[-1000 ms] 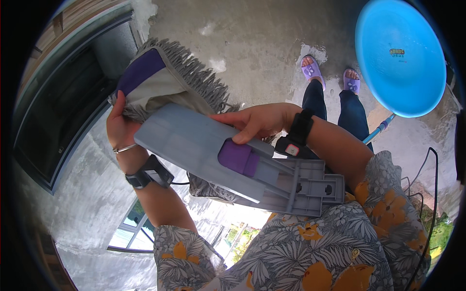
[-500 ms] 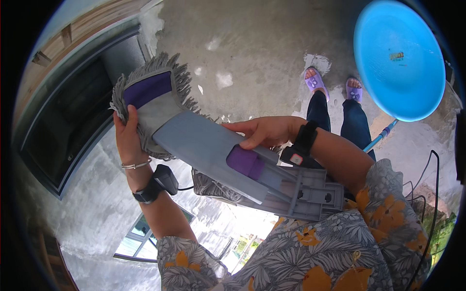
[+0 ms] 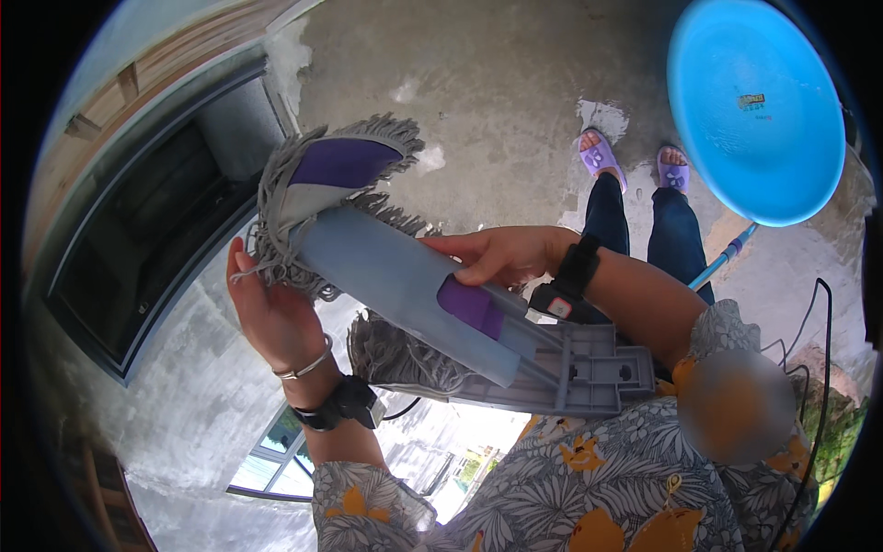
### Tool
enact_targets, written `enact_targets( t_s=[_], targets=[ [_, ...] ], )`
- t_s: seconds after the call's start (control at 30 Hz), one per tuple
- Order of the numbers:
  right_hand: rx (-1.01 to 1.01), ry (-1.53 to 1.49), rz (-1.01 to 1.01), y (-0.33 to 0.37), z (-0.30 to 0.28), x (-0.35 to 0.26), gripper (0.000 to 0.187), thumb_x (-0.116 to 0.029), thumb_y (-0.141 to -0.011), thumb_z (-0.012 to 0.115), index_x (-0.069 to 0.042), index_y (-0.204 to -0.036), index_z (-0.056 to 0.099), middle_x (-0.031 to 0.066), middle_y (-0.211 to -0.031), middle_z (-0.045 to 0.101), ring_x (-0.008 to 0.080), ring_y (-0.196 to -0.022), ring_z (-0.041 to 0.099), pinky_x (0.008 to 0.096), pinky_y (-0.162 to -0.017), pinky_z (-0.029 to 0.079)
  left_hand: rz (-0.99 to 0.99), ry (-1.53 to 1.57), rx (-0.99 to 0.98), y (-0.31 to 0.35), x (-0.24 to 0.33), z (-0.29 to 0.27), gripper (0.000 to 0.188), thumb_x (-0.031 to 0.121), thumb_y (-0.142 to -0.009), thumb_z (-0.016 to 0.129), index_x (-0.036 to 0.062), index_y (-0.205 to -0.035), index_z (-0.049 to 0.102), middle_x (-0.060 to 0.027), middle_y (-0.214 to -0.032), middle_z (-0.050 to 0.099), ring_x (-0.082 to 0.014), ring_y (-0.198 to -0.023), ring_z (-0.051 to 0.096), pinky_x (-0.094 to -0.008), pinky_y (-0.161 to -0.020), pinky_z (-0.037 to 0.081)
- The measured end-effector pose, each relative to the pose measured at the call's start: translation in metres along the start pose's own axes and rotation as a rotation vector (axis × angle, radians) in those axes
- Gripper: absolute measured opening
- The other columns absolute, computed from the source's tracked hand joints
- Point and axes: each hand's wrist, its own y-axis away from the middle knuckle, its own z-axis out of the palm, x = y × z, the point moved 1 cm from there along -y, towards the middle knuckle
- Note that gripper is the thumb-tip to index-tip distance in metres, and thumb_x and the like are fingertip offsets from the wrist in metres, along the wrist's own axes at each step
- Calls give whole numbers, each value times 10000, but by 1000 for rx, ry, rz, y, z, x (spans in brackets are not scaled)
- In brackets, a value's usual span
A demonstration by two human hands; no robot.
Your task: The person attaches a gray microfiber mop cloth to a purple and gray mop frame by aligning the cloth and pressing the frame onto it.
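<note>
A flat mop head with a long grey plate [image 3: 386, 271] and a purple tab [image 3: 471, 306] lies across both hands. My right hand [image 3: 501, 256] is closed on the plate's edge, its thumb beside the tab. Over the plate's far left end sits a grey fringed mop pad [image 3: 303, 198] with a purple pocket [image 3: 345, 163], folded upward there. My left hand [image 3: 280, 317] is open, fingers stretched out against the pad's fringe. More grey fringe [image 3: 405, 354] hangs below the plate. The ribbed grey frame [image 3: 593, 368] points back toward my body.
A large blue basin [image 3: 759, 110] stands at the upper right, with a blue pole [image 3: 722, 262] by its lower rim. My feet in purple slippers [image 3: 602, 152] are on the concrete floor [image 3: 497, 83]. A dark-framed opening [image 3: 152, 221] is at left; a black wire rack [image 3: 814, 368] stands at right.
My left hand has slid down and right, loosening from the pad's edge. The pad has shifted right and its pocket end has folded up over the plate. The right hand keeps its hold.
</note>
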Motion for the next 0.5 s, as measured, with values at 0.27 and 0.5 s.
enact_targets(
  t_s=[0.27, 0.5],
  targets=[
    [57, 107, 43, -1, -3, 0, 743, -148, -867, 573, -126, -1437, 97, 87, -1407, 310, 168, -1233, 376, 310, -1002, 342, -261, -307, -120, 14, -31, 6, 445, 140, -799, 642, -12, -1185, 480, -98, -1092, 571, -213, -1011, 549, -319, -874, 439],
    [216, 584, 254, 11, -5, -9, 762, -386, -855, 568, -204, -1441, 116, 97, -1328, 427, 183, -1168, 448, 353, -879, 435, -478, -105, 91, 22, -67, -1, 442, 1, -696, 559, -68, -1126, 484, -155, -1022, 579, -278, -900, 591, -365, -794, 499]
  ],
)
